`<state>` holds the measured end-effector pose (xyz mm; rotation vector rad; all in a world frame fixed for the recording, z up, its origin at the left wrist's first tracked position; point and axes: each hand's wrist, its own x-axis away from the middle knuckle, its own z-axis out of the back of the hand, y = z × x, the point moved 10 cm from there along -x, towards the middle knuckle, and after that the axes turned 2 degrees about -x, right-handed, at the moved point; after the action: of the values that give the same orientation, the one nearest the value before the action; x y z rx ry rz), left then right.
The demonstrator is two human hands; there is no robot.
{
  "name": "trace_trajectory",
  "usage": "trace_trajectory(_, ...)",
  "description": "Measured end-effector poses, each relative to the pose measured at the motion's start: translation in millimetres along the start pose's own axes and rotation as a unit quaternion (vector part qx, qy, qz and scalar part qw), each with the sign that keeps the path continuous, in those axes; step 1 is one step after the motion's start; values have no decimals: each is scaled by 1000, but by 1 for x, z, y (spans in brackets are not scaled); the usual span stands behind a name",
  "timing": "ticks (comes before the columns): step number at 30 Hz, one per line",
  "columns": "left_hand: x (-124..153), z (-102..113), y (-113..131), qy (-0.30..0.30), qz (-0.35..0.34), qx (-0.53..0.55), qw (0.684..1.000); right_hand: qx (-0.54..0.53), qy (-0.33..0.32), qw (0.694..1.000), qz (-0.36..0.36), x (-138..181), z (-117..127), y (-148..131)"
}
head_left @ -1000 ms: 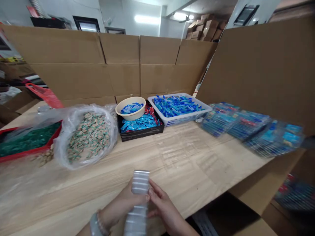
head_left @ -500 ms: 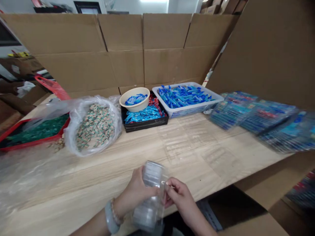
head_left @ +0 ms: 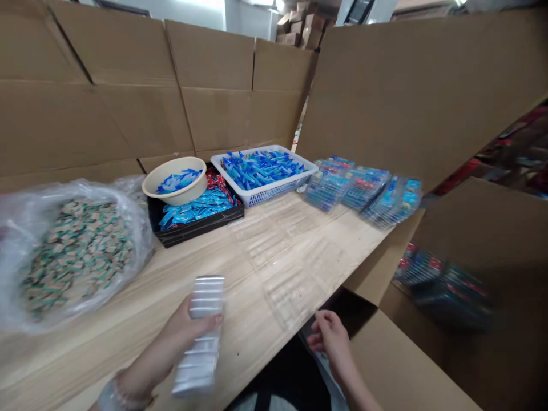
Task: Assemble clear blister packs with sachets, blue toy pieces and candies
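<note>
My left hand is wrapped round a stack of nested clear plastic blister trays, thumb across the top, held over the near part of the table. My right hand is just off the table's front edge, fingers loosely curled and slightly apart, with nothing visible in them. Close to its fingertips, a clear blister tray lies flat on the wood. Several more clear trays lie beyond it, their edges hard to make out.
A plastic bag of small green-and-tan pieces stands left. Behind are a cream bowl, a black box of blue and red sachets and a white basket of blue pieces. Filled packs stand right; an open carton sits below.
The view has swung right. My right hand has come away from the stack to the right, and a clear tray now lies near it. My left hand still holds the stack.
</note>
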<state>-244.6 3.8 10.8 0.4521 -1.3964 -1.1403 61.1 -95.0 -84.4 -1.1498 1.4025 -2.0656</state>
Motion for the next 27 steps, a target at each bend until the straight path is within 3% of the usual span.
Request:
trace_trajectory(2, 1, -1, -2, -3, 7, 8, 1000, 153, 51, 976, 145, 3, 8, -22)
trace_trajectory(5, 2, -3, -2, -12, 4, 29, 1000, 310, 40, 893, 323, 11, -7, -44)
trace_trajectory(7, 4, -3, -1, -16, 8, 39, 999, 353, 23, 867, 350, 8, -16, -48)
trace_trajectory(10, 8, -3, -2, -5, 22, 47, 999, 312, 38, 881, 353, 10, -21, -71)
trace_trajectory(12, 8, -7, -1, 1, 14, 51, 999, 216, -16, 916, 338, 21, -43, -91)
trace_trajectory(13, 8, -13, 1, -5, -1, 56, 998, 150, -83, 933, 317, 29, -66, -98)
trace_trajectory(14, 7, -19, 3, -17, -23, 68, 997, 89, -203, 937, 272, 40, -101, -99)
trace_trajectory(16, 6, -29, 7, -45, -72, 107, 991, -22, -368, 913, 173, 68, -163, -100)
trace_trajectory(18, 7, -25, 7, -47, -106, 146, 982, -94, -464, 877, 82, 92, -210, -97)
trace_trajectory(20, 8, -7, 0, -24, -113, 168, 979, -141, -519, 843, 15, 106, -244, -91)
trace_trajectory(23, 11, 23, -10, 2, -109, 197, 974, -171, -569, 803, -52, 116, -275, -84)
trace_trajectory(27, 10, 46, -12, -1, -117, 239, 964, -140, -595, 787, -83, 117, -296, -83)
